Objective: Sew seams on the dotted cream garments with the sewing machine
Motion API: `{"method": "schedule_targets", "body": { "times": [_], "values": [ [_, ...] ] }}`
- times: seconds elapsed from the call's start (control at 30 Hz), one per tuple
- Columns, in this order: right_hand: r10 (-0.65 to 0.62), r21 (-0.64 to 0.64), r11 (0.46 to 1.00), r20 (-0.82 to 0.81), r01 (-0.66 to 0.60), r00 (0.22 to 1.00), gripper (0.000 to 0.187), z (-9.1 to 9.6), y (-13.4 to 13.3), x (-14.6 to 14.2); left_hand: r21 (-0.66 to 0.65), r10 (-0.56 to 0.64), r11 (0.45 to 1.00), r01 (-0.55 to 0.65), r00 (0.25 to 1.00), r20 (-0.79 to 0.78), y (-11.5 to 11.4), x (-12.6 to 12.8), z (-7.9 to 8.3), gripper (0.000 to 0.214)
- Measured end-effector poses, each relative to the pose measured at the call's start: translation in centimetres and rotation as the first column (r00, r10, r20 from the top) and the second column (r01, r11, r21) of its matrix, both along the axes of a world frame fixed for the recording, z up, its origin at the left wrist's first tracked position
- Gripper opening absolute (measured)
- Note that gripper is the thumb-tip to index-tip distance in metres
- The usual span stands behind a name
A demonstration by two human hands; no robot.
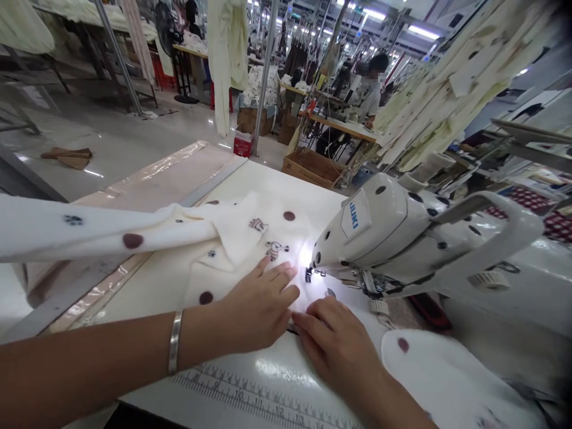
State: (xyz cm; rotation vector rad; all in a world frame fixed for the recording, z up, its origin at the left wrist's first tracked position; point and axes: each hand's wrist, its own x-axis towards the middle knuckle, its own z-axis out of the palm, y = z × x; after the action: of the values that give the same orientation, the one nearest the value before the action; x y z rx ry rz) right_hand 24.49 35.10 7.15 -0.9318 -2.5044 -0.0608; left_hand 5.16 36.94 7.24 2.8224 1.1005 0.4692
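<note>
White fabric (243, 277) with brown dots and small animal prints lies on the sewing machine table, its edge close to the lit presser foot (308, 274). My left hand (257, 304) rests on this fabric with its fingers stretched out over it, just left of the foot. Close beside it, my right hand (337, 336) has thumb and fingers pinched together at the fabric's near edge, in front of the foot. The white sewing machine head (379, 220) leans in from the right. My right fingers partly hide the edge they grip.
A printed ruler strip (250, 399) runs along the table's near edge. More dotted white fabric (447, 369) lies at the right. Garments (451, 89) hang at the upper right. Behind the table stand a metal pole (264, 83) and a cardboard box (313, 167); a person (373, 95) sits farther back.
</note>
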Motion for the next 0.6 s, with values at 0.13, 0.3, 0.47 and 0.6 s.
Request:
{"method": "schedule_targets", "body": {
  "times": [0.13, 0.3, 0.47, 0.6],
  "values": [
    [-0.063, -0.086, 0.994, 0.044, 0.067, 0.997, 0.02, -0.1, 1.7, 1.0, -0.087, -0.051, 0.995, 0.056, 0.996, 0.068, 3.7, 0.4, -0.2, 0.034],
    [-0.11, -0.223, 0.969, 0.003, 0.108, 0.994, 0.018, -0.3, 2.9, 2.1, -0.158, -0.073, 0.984, 0.083, 0.995, 0.068, 5.7, 0.7, 0.5, 0.038],
    [-0.065, -0.173, 0.984, -0.086, 0.05, 0.994, 0.014, -1.0, 2.7, 2.8, -0.157, -0.045, 0.986, 0.057, 0.996, 0.083, 5.1, 0.7, 0.5, 0.024],
    [-0.047, -0.109, 0.993, -0.063, 0.04, 0.997, 0.012, -1.0, 2.6, 2.6, -0.077, -0.021, 0.997, 0.029, 0.995, 0.095, 4.8, 1.1, 0.0, 0.019]
  ]
}}
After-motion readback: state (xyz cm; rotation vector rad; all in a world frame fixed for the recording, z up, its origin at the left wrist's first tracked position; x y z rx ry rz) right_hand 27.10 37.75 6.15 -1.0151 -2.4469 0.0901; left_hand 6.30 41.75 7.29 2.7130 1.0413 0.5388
